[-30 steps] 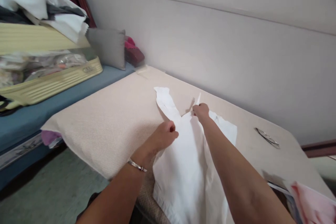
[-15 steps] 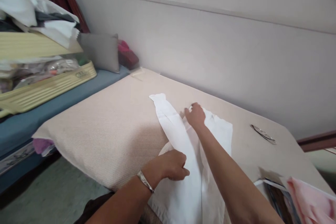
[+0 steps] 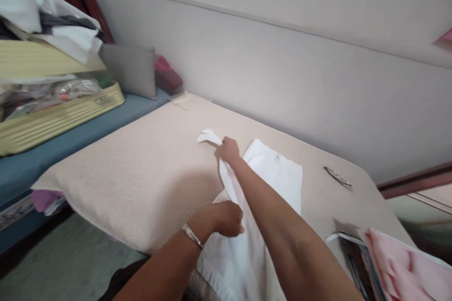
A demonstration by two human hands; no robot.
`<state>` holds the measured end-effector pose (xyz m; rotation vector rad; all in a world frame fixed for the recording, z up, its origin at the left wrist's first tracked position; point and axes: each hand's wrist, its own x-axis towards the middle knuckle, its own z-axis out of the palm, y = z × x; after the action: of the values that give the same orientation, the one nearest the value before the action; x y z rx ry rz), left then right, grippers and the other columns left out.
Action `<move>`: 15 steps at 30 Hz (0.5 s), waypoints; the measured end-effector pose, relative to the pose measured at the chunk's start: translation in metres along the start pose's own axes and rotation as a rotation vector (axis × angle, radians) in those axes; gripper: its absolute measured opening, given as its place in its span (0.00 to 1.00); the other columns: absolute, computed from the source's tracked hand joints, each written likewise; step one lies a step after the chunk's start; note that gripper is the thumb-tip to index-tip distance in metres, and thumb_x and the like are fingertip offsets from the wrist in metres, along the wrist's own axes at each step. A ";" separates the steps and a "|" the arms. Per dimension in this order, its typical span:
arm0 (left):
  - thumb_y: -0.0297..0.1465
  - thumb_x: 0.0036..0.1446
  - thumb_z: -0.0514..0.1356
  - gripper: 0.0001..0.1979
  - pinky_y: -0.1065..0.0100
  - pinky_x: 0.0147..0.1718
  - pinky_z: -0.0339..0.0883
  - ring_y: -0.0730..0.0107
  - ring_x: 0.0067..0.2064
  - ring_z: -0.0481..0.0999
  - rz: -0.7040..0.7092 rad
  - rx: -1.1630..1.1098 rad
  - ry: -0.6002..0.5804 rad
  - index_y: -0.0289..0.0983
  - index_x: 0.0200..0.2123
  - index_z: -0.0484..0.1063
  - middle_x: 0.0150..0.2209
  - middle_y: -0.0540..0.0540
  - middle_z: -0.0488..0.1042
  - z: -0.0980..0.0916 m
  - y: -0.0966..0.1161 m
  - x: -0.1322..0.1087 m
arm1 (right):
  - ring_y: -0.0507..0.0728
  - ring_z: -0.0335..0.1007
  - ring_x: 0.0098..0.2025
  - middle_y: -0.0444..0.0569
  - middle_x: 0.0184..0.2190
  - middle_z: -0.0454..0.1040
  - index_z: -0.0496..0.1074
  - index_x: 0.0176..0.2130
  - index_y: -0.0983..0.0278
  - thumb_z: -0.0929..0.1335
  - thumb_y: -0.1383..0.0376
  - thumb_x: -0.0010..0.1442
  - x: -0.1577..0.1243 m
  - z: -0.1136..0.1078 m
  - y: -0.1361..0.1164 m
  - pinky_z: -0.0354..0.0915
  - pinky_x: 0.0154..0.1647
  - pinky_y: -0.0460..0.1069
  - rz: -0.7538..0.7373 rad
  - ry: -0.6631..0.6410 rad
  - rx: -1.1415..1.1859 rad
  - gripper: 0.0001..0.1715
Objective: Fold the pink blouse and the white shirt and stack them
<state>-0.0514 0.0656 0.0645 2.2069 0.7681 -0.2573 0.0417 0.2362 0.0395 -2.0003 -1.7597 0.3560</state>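
Note:
A white garment (image 3: 275,174) lies on a beige padded table (image 3: 148,169), one narrow strap-like end stretched toward the far left. My right hand (image 3: 229,149) is closed on that end, with its tip sticking out past the fingers. My left hand (image 3: 221,218), a silver bangle on its wrist, is closed on the garment's left edge nearer to me. My right forearm crosses over the cloth and hides its middle.
Small metal scissors (image 3: 338,178) lie at the table's far right. Pink cloth (image 3: 406,263) and dark papers (image 3: 356,254) sit at the near right corner. To the left, a blue bed (image 3: 70,136) carries a yellow suitcase (image 3: 52,113), piled fabric and a grey pillow (image 3: 130,68). A wall runs behind.
My right hand moved left from the garment's middle to its narrow end and closed on it. My left hand slid back toward me along the left edge. The view shifted slightly.

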 end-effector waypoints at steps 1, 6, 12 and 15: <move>0.33 0.56 0.58 0.10 0.65 0.31 0.65 0.62 0.34 0.75 0.003 0.019 -0.014 0.35 0.27 0.76 0.31 0.42 0.77 -0.001 -0.001 0.000 | 0.60 0.73 0.42 0.56 0.36 0.78 0.75 0.36 0.66 0.65 0.71 0.50 -0.008 -0.022 0.013 0.67 0.44 0.52 0.022 0.060 0.038 0.13; 0.29 0.51 0.58 0.06 0.68 0.28 0.62 0.67 0.32 0.73 0.033 0.012 -0.036 0.36 0.28 0.75 0.33 0.46 0.78 -0.001 -0.008 0.000 | 0.55 0.72 0.34 0.48 0.35 0.75 0.71 0.45 0.66 0.62 0.64 0.54 -0.112 -0.136 0.105 0.70 0.35 0.50 0.186 0.449 0.503 0.20; 0.27 0.51 0.56 0.07 0.70 0.31 0.61 0.69 0.34 0.73 -0.031 -0.058 0.236 0.36 0.31 0.75 0.35 0.47 0.77 -0.018 -0.020 -0.010 | 0.52 0.73 0.36 0.47 0.39 0.76 0.73 0.39 0.64 0.77 0.61 0.41 -0.253 -0.156 0.192 0.71 0.37 0.46 0.413 0.427 1.129 0.24; 0.27 0.50 0.57 0.04 0.71 0.30 0.60 0.70 0.33 0.72 -0.114 -0.069 0.313 0.36 0.29 0.72 0.33 0.49 0.76 -0.027 -0.022 -0.018 | 0.55 0.75 0.37 0.49 0.41 0.77 0.69 0.47 0.63 0.77 0.54 0.43 -0.268 -0.134 0.212 0.73 0.37 0.49 0.585 0.315 1.066 0.34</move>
<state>-0.0810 0.0891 0.0772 2.1668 1.0576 0.0621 0.2475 -0.0673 0.0245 -1.5476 -0.5104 0.8733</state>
